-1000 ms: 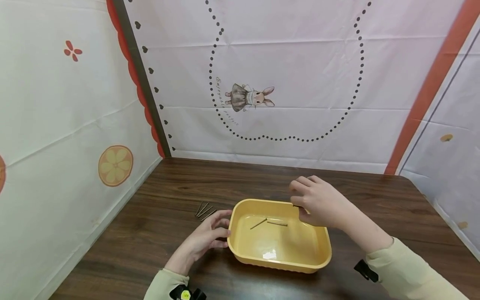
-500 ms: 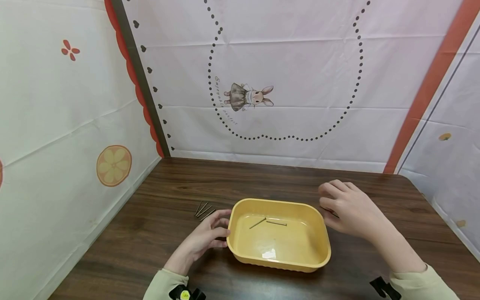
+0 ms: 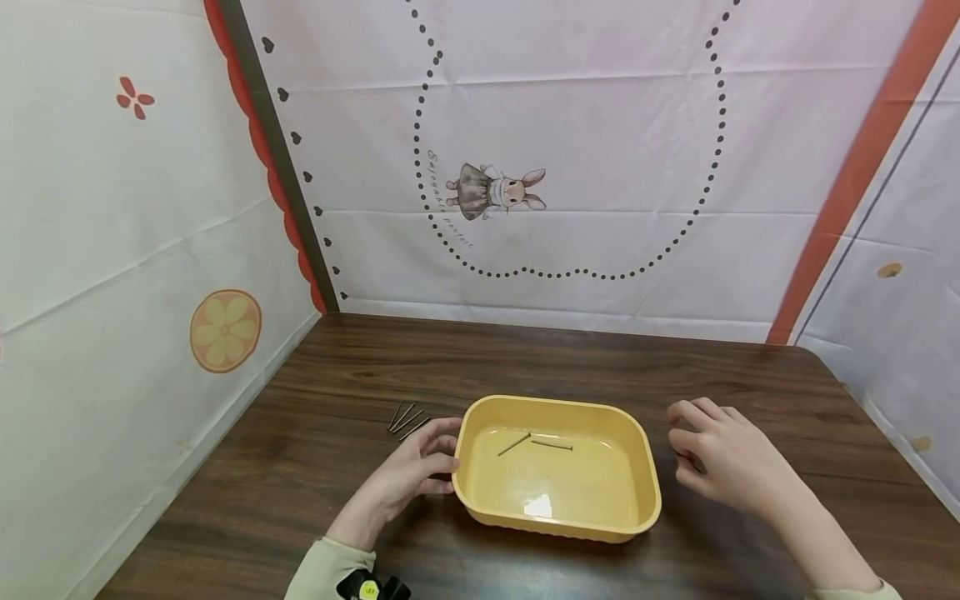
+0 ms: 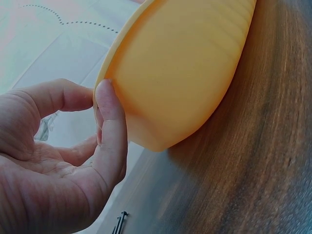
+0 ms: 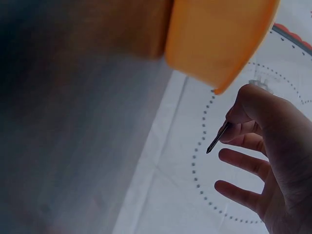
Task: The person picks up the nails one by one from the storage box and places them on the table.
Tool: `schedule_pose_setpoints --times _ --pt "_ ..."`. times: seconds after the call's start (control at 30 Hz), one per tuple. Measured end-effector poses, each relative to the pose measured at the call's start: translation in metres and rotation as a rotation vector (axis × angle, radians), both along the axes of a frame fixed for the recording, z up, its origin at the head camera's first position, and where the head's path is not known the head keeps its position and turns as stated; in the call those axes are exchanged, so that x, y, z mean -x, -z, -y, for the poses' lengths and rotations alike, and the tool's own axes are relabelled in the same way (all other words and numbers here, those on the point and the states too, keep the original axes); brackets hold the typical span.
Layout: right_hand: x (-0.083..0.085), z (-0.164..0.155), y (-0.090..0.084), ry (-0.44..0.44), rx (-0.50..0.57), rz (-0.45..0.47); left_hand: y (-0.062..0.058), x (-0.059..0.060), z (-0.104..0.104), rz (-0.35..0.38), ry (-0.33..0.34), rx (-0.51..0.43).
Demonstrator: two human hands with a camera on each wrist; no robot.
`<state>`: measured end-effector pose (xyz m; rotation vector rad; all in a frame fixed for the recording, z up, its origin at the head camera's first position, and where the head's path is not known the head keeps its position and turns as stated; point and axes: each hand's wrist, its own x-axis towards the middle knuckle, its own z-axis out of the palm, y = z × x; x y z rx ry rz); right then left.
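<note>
So the dark wood counter (image 3: pixel 525 358) takes up most of the head view, with printed cloth walls behind it, including one with a little bunny picture (image 3: pixel 495 192) at about 12 o'clock. Sitting mid-counter is a yellow plastic tub (image 3: pixel 557 521), rounded corners, and two thin dark nails (image 3: pixel 536 442) lie on its floor toward the far side, nearly end to end.

Left hand (image 3: pixel 408 479) is at the tub's 9 o'clock. In the left wrist view the thumb and fingers (image 4: pixel 109 131) are curled right onto the tub's rim and side wall, holding it.

Right hand (image 3: pixel 723 458) is over at the tub's 3 o'clock, apart from the tub, low over the counter. From the right wrist view it's pinching one nail (image 5: pixel 218 138) between the thumb and a finger, pointy end sticking out, while the other fingers (image 5: pixel 243 161) are spread loosely.

Smallest bit: a small bunch of loose nails (image 3: pixel 407 419) lying on the counter at the tub's 10 o'clock, just past the left hand's fingertips, not touching them.
</note>
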<state>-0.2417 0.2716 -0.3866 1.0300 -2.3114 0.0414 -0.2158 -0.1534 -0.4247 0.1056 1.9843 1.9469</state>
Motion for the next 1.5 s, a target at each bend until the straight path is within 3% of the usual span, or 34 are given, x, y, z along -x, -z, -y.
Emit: schedule_pose_setpoints --times 0.87,1.33,1.5 --pt "0.001 -0.003 0.026 0.054 0.0 0.109 0.0 -0.001 0.0 0.0 -0.006 0.009" --pt "0.0 -0.006 0.028 0.073 -0.025 0.255 -0.001 -0.001 0.0 0.0 -0.004 0.011" --pt "-0.001 -0.007 0.028 0.119 -0.044 0.363 -0.001 -0.001 0.001 -0.003 -0.001 0.01"
